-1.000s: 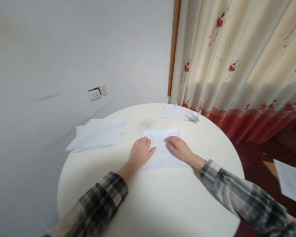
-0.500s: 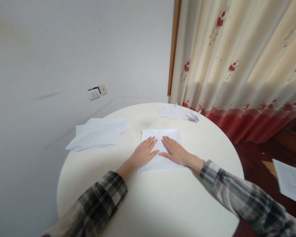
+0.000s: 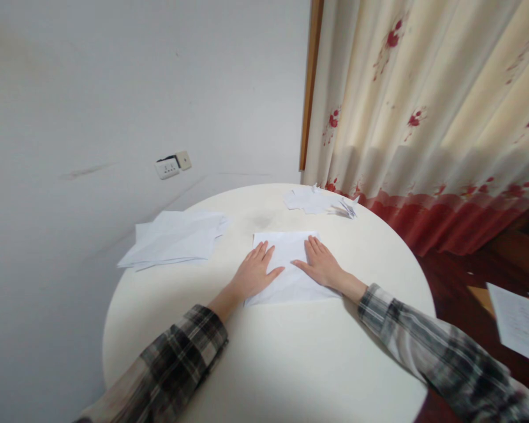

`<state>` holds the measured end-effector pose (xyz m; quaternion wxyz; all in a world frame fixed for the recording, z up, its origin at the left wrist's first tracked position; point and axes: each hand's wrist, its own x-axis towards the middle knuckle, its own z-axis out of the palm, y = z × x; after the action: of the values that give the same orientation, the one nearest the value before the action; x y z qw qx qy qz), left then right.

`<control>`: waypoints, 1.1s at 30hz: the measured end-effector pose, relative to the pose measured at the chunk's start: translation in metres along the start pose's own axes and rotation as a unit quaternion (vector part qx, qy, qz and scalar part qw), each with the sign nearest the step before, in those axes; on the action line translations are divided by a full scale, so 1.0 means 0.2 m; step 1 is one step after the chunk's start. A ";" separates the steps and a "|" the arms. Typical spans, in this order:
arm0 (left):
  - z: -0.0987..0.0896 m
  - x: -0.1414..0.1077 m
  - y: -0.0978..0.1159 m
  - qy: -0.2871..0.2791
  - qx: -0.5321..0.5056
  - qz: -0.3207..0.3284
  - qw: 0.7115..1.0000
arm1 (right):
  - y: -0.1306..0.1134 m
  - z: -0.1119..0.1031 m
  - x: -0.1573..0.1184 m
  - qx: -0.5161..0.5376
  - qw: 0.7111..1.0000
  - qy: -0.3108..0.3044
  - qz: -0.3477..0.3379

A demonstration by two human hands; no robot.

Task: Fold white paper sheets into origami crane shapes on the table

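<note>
Both left hand (image 3: 252, 275) and right hand (image 3: 325, 268) are resting on the white sheet (image 3: 288, 288), fingers spread, between the tabletop's (image 3: 291, 364) left and right edges, and over my feed I am watching the right hand shifting outward, baring more of the sheet's middle.

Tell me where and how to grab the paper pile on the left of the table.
I'd pinch the near left corner of the paper pile, coming in from the left with the thumb on top and fingers below. That corner seems to poke past the rim of the table, so fingers could get under. The sheets lie flat and unevenly stacked, so pinch all layers.
</note>
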<state>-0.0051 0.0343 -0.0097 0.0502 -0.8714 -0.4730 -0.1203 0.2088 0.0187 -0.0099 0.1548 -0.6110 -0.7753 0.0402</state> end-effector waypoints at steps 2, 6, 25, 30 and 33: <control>0.01 0.00 0.00 -0.001 0.004 -0.015 1.000 | -0.01 0.00 0.00 -0.002 1.000 -0.002 0.018; 0.02 0.00 -0.01 -0.001 0.001 -0.022 1.000 | -0.02 -0.01 0.00 0.000 0.999 -0.003 0.043; -0.16 0.01 0.06 0.078 0.087 -0.041 0.992 | -0.05 -0.06 0.00 -0.048 0.995 0.071 -0.060; -0.13 0.02 0.06 0.057 0.017 0.045 0.997 | -0.10 -0.07 0.00 -0.007 0.992 0.065 -0.112; -0.08 0.03 0.04 0.028 -0.047 0.126 0.990 | -0.11 -0.06 -0.01 0.016 0.987 0.056 -0.151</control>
<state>0.0025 0.0321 0.0066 0.0366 -0.9219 -0.3513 -0.1594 0.1917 0.0096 0.0067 0.2119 -0.4853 -0.8482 -0.0056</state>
